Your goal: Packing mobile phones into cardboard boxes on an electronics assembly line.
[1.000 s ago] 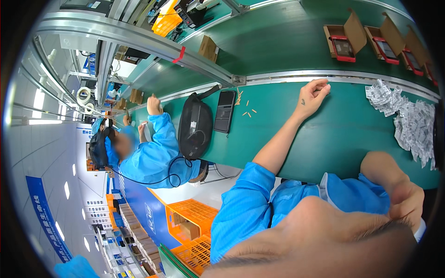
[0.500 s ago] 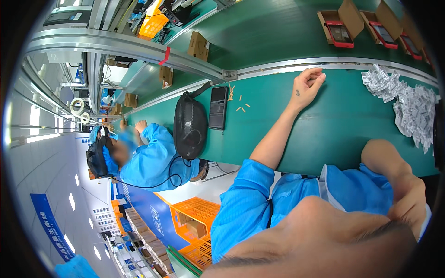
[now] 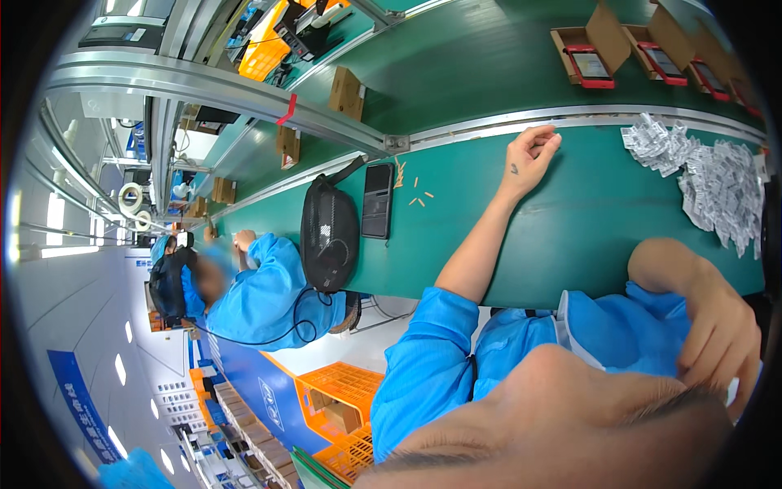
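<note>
Lying in open boxes, red devices

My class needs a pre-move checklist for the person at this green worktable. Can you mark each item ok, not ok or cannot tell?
1. Left hand free: ok; fingers loosely curled, nothing visible in it.
2. Right hand at the worktable: not ok; it is raised beside the head.
3. Right hand empty: cannot tell; its inner side is hidden.
4. Clear packets kept together: ok; heaped toward the worktable's right end.
5. Small tan sticks gathered up: not ok; several lie loose beside the black flat device.
6. Nearest carton open: ok; lid up, red-framed device inside.
</note>
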Demonstrator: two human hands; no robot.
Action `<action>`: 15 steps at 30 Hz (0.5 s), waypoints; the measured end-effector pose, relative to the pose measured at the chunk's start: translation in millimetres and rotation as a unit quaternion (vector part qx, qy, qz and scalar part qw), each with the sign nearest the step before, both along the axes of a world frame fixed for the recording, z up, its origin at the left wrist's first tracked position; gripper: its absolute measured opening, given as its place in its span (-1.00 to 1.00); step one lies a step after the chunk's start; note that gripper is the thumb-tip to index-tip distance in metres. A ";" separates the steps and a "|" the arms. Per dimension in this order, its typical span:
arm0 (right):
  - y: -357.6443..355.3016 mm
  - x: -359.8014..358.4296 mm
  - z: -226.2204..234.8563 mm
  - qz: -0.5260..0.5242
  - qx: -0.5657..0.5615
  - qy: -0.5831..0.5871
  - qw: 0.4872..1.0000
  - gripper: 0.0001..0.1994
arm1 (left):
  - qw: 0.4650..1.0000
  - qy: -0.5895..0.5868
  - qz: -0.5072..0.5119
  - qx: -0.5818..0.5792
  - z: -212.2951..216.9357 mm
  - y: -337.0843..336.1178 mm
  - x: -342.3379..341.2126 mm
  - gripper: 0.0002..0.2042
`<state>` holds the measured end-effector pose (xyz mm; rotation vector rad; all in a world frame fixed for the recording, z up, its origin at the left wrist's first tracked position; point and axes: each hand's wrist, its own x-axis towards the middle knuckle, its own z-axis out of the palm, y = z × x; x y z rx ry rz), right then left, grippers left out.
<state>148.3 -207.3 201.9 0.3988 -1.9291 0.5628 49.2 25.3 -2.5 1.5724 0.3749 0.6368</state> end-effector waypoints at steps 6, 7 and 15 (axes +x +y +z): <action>9.3 -29.5 2.7 0.035 -0.062 0.000 0.997 -0.84 | 0.999 -0.023 0.005 -0.022 1.0 -1.3 0.1 -0.75; 13.8 -35.0 4.2 0.050 -0.074 0.004 0.996 -0.87 | 0.999 -0.025 0.008 -0.018 0.4 -0.3 -0.4 -0.75; 26.5 -48.0 10.4 -0.015 -0.093 -0.046 0.994 -0.77 | 0.953 -0.034 0.261 0.150 -4.7 56.4 -0.9 -0.78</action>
